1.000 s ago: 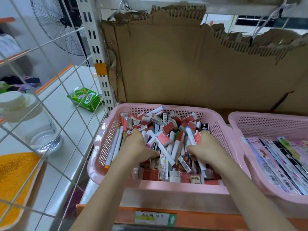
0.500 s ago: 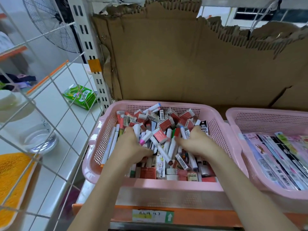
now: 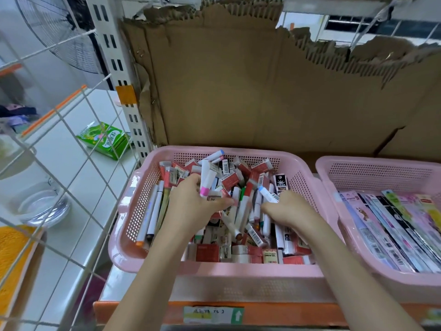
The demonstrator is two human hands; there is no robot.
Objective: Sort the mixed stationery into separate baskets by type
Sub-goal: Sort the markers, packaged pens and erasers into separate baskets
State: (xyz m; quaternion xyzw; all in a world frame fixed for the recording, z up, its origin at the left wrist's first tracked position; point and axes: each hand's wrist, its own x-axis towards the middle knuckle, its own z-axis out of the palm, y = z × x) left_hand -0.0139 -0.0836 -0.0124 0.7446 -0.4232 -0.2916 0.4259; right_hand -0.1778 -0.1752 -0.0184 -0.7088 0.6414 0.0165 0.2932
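You have both hands buried in the pink perforated plastic basket (image 3: pixel 133 225) at the centre, which is heaped with mixed stationery: white-barrelled marker pens (image 3: pixel 241 211) tangled among small red-and-white eraser boxes (image 3: pixel 230 180). Your left hand (image 3: pixel 193 206) curls around a few white markers, one with a pink cap (image 3: pixel 204 191) standing up between your fingers. Your right hand (image 3: pixel 286 209) grasps a white marker with a blue tip (image 3: pixel 268 194), its fingers dug into the pile; how many pieces it holds, you cannot tell from here.

Along the left wall of this basket a few long white pens (image 3: pixel 152 211) already lie side by side, apart from the jumble. To the right, the second pink basket (image 3: pixel 334 168) holds only flat packaged items in printed sleeves (image 3: pixel 391 230), laid in rows, so that type looks settled.

Judging by the pile, most of the sorting is left: markers and erasers remain thoroughly mixed, and no separate basket for either shows here.
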